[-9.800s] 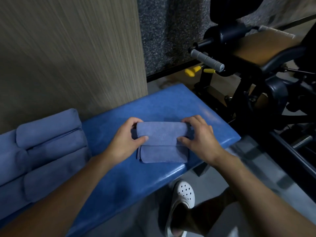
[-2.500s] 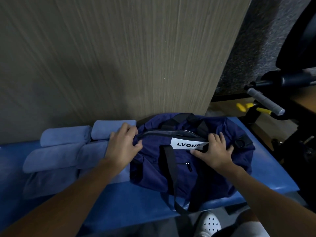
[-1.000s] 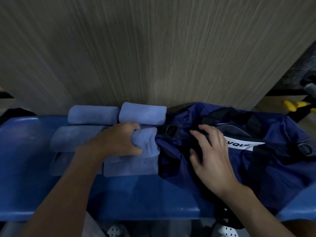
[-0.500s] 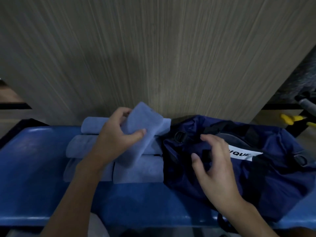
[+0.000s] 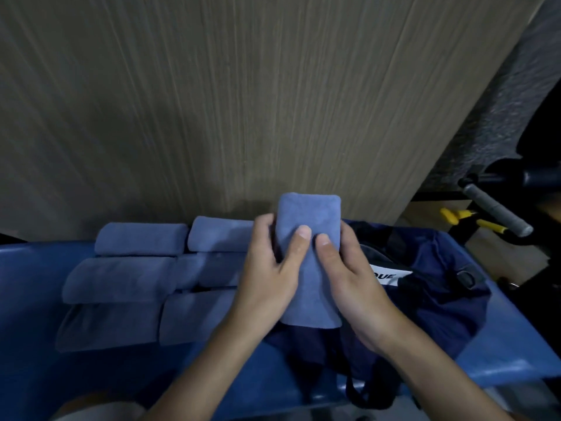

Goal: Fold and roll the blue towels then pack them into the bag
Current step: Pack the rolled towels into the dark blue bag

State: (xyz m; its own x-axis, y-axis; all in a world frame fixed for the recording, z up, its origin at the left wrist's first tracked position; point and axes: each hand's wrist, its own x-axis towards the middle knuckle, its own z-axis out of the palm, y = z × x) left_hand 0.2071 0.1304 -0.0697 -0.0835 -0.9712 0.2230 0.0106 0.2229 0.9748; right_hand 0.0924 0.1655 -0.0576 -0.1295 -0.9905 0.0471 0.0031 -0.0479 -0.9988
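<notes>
While aloft — towel (image 5: 308, 214) between fingers (image 5: 263, 227)

White label (image 5: 391, 274) on bag (image 5: 440, 305) partly covered by right hand (image 5: 355, 287), only "QUE" readable. Opening blocked by rolled towel (image 5: 308, 268); left hand (image 5: 267, 284) fingers mostly behind it.

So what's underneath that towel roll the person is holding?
The dark blue bag lies below the towel roll, which the left hand and right hand grip. The roll and hands cover the bag's opening, so its inside cannot be seen.
</notes>
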